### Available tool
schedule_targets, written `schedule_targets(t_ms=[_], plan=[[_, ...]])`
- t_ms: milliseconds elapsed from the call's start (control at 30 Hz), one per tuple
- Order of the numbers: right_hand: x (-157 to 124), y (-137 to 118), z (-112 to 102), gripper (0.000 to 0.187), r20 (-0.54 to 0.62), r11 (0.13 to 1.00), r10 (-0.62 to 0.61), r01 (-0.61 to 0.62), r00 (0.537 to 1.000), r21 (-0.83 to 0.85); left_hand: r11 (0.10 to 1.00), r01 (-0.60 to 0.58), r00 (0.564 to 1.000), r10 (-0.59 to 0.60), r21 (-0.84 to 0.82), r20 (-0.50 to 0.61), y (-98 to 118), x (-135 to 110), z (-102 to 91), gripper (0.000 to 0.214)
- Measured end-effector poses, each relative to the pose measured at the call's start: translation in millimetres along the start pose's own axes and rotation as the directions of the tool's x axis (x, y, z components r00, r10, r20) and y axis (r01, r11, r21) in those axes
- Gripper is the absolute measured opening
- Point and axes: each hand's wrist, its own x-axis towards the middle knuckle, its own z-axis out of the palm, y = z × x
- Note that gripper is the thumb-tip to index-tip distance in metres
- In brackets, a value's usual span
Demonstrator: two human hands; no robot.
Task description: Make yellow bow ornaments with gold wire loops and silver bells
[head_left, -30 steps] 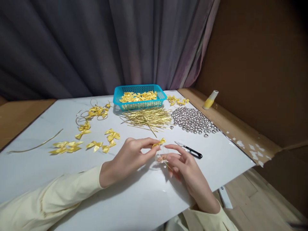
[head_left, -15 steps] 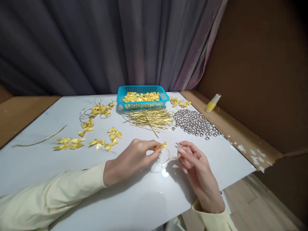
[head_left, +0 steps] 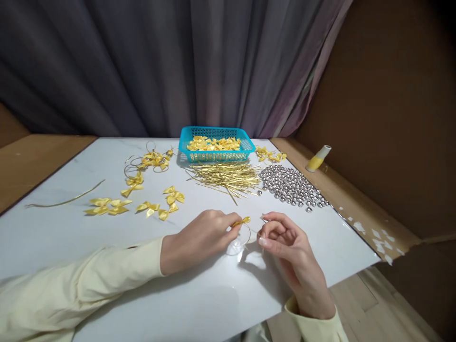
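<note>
Between its thumb and fingers my left hand (head_left: pixel 204 242) pinches a small yellow ribbon bow (head_left: pixel 245 220). From the bow a thin gold cord (head_left: pixel 249 236) hangs in a loop and runs across to the right. My right hand (head_left: pixel 294 254) has thumb and fingertip closed on the cord's end, its other fingers curled. A short thin dark piece shows by its upper fingertip; what it is I cannot make out. Both hands are over the white table (head_left: pixel 199 299). Beyond them lies a heap of cut gold cords (head_left: pixel 226 178).
Behind the cords stands a blue basket (head_left: pixel 217 156) of yellow bows. Silver bells (head_left: pixel 290 185) are piled at right, near a yellow-and-white cone-shaped spool (head_left: pixel 318 159). Loose bows (head_left: pixel 109 206), corded bows (head_left: pixel 155 160) and a single cord (head_left: pixel 67 202) lie left. A curtain (head_left: pixel 160 71) hangs behind.
My right thumb has moved lower, now gripping the cord beneath the upper fingertip. My left hand still holds the bow. The whole view has shifted slightly.
</note>
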Motion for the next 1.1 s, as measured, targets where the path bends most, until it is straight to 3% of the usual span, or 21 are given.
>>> schedule_targets(t_ms=[133,333,567,800,933,1100], plan=[[3,-4,5,0.028,0.100,0.994,0.100,-0.103,0.990,0.024,1.000,-0.021,0.999,0.021,0.019,0.026,-1,-2,0.6,0.024],[5,-13,1,0.035,0.173,0.953,0.267,-0.233,0.948,-0.193,0.998,-0.035,0.999,0.033,0.047,0.043,-2,-3,-0.4,0.025],[2,-15,2,0.020,0.230,0.856,0.314,-0.169,0.921,-0.489,0.976,-0.034,0.991,0.005,0.214,0.136,-4,-4,0.3,0.023],[-2,-13,13,0.020,0.295,0.741,0.252,0.012,0.922,-0.672,0.981,-0.041,0.986,0.010,0.191,0.164,-1,-4,-1.2,0.021],[1,-15,13,0.021,0.294,0.791,0.234,-0.006,0.927,-0.612,0.979,-0.047,0.982,0.008,0.198,0.190,-1,-4,-0.4,0.021],[13,-13,6,0.020,0.200,0.930,0.220,-0.143,0.955,-0.338,0.972,-0.158,0.974,0.125,0.174,0.186,-4,-6,4.5,0.023]])
